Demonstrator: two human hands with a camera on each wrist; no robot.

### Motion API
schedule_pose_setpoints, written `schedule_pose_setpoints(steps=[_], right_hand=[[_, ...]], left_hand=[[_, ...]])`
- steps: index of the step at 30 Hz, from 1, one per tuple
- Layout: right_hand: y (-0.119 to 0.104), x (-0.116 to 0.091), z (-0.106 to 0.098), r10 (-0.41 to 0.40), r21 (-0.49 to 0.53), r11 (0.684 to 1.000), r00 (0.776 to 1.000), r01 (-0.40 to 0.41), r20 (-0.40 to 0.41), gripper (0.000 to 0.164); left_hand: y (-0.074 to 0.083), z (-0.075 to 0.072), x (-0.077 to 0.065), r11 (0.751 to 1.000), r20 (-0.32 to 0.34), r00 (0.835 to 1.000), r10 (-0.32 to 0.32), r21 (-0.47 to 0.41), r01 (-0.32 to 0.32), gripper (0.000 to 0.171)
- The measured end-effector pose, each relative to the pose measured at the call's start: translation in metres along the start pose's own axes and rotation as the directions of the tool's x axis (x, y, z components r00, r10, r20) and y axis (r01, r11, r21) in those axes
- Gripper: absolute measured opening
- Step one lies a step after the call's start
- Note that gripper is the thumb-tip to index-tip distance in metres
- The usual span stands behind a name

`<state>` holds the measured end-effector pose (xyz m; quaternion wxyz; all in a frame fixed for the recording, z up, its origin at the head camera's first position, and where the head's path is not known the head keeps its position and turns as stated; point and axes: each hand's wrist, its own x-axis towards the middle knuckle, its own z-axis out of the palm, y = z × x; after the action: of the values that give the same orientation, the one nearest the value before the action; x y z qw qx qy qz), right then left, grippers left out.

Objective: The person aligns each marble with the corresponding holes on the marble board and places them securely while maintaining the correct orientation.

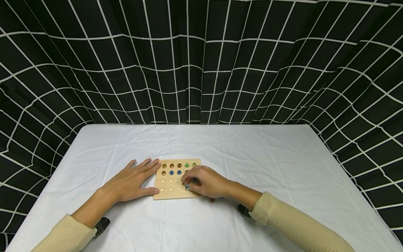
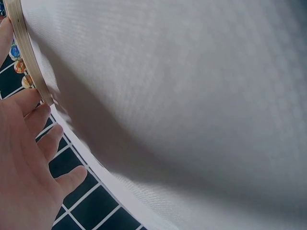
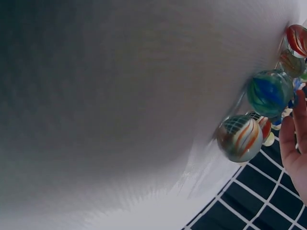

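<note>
**A:** ok so what are the hands up to here?

**B:** left hand (image 1: 132, 180) is spread flat-ish, palm down, thumb touching the near-left corner of the wooden marble board (image 1: 167, 195) and a fingertip at its far-left corner. right hand (image 1: 209, 182) has its fingers curled in over the board's right side, pinching a bluish marble (image 1: 187, 187) between thumb and finger, right at the nearest row. can't tell if it's sitting in a hollow or just above one.

**A:** where's the board, and what's on it?

**B:** on the white-clothed tabletop (image 1: 252, 157), between the two hands, a bit left of centre. far row goes amber, brown, reddish-brown, green (image 1: 186, 165), then a yellow-green one right by the knuckles. second row starts with a brownish one, then two blue marbles (image 1: 175, 172)... rest of that row is behind the hand. the two nearer rows show bare hollows on the left.

**A:** any loose marbles?

**B:** yep, an orange-red one (image 1: 212, 200) just off the near-right corner, below the right wrist. the right wrist cam also shows a blue-green marble (image 3: 270, 93) beside a clear one with orange and white swirls (image 3: 240, 138), plus a red-swirled one (image 3: 296, 40) further up.
</note>
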<state>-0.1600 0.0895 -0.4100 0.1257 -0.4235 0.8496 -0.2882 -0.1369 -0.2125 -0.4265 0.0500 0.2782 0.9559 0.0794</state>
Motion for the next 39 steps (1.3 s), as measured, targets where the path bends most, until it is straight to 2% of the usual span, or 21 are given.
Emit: schedule_pose_setpoints(steps=[7, 13, 27, 39], right_hand=[[-0.002, -0.001, -0.006, -0.003, 0.029, 1.0, 1.0, 0.004, -0.023, 0.023], [-0.001, -0.009, -0.015, 0.029, 0.057, 0.998, 0.999, -0.026, -0.04, 0.026], [0.025, -0.04, -0.026, 0.09, 0.083, 0.993, 0.993, -0.084, -0.071, 0.027], [0.034, -0.044, -0.021, 0.112, 0.002, 0.994, 0.993, -0.112, -0.042, 0.03]], left_hand=[[0.0, 0.0, 0.0, 1.0, 0.005, 1.0, -0.002, 0.002, 0.002, 0.091], [0.0, 0.001, 0.0, 1.0, 0.002, 1.0, -0.005, -0.002, 0.005, 0.09], [0.001, -0.001, 0.0, 1.0, -0.009, 1.0, 0.005, -0.003, -0.005, 0.09], [0.001, 0.001, 0.001, 1.0, -0.006, 1.0, 0.001, -0.006, -0.001, 0.09]])
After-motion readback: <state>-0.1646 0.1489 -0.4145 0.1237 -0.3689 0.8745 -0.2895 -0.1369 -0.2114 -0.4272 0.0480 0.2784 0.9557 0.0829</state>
